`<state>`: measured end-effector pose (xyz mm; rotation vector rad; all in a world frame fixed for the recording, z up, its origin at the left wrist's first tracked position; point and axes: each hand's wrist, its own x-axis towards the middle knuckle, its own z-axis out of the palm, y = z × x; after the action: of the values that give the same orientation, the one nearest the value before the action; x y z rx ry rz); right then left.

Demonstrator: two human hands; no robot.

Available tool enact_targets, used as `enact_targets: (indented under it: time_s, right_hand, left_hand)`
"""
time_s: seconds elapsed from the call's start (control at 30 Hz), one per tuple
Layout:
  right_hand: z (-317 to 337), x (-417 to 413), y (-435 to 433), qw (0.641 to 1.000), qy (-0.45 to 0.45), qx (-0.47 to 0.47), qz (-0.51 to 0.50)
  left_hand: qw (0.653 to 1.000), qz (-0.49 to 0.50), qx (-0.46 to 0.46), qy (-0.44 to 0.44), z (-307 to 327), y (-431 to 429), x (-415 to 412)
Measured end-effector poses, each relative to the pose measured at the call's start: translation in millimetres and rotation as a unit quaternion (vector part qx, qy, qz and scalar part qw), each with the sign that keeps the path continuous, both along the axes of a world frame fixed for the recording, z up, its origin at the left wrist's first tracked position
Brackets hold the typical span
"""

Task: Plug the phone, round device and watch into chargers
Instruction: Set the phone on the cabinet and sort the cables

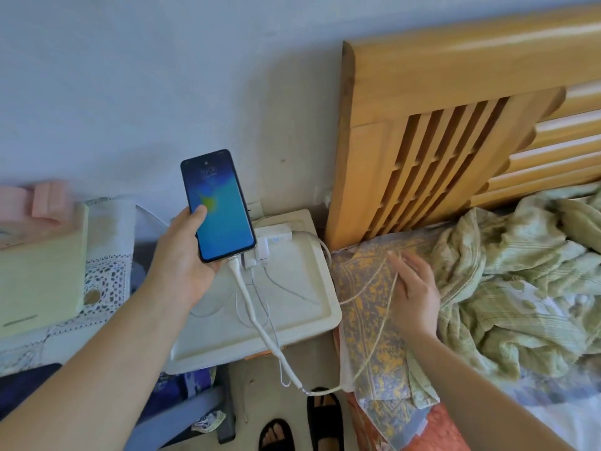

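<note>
My left hand (185,265) is gripping the phone (221,203) by its lower half, thumb lying across the lit screen and fingers wrapping the back. I am holding it upright above the white tray (312,307). A thick white cable (257,320) is sitting in its bottom port and hanging down over the tray edge.

My right hand (416,288) is lying over the patterned bedsheet (367,353), fingers stretched nearly straight and touching a thin cord (387,307). The hand is blurred, and no pinch is evident.

The charger block (273,237) is sitting at the far end of the tray, just beside the phone's lower corner, with thinner leads running out of it.

Assessment: the phone is rigid, smooth-sided and probably slippery, so gripping the edges is advisable, with the plugged port being kept free of strain. The thin cord is limp and is best being taken close to its plug.

I am seeing neither the round device nor the watch.
</note>
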<state>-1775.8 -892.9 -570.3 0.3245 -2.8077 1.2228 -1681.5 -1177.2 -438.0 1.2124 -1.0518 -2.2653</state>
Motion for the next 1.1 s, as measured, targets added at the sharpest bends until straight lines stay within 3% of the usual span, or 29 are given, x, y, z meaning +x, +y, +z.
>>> enact_targets:
  time_s: [0.1,0.37,0.6,0.73,0.97,1.0,1.1]
  right_hand:
    - [-45,25,4,0.990,-0.123,0.053,0.039]
    - [-96,52,-3,0.943,-0.332,0.000,0.024]
    - [-118,18,-25,0.927,-0.372,0.046,0.021]
    - [-137,-3,-39,0.885,-0.463,0.047,0.001]
    - [-143,-24,-46,0.812,-0.573,-0.079,-0.084]
    - [-143,-22,-46,0.813,-0.573,-0.073,-0.071]
    - [-154,-14,-38,0.863,-0.502,0.030,0.057]
  left_hand:
    - [1.000,0.000,0.013,-0.006,-22,1,-2]
    - [0.999,-0.001,0.014,-0.034,-68,4,0]
    - [0.997,-0.028,0.026,-0.062,-110,17,1]
    - [0.995,-0.050,0.041,-0.082,-140,36,-1]
    - [0.990,-0.074,0.049,-0.110,-183,79,-10]
    - [0.989,-0.080,0.043,-0.119,-189,83,-11]
    - [0.984,-0.098,0.015,-0.146,-205,94,-15]
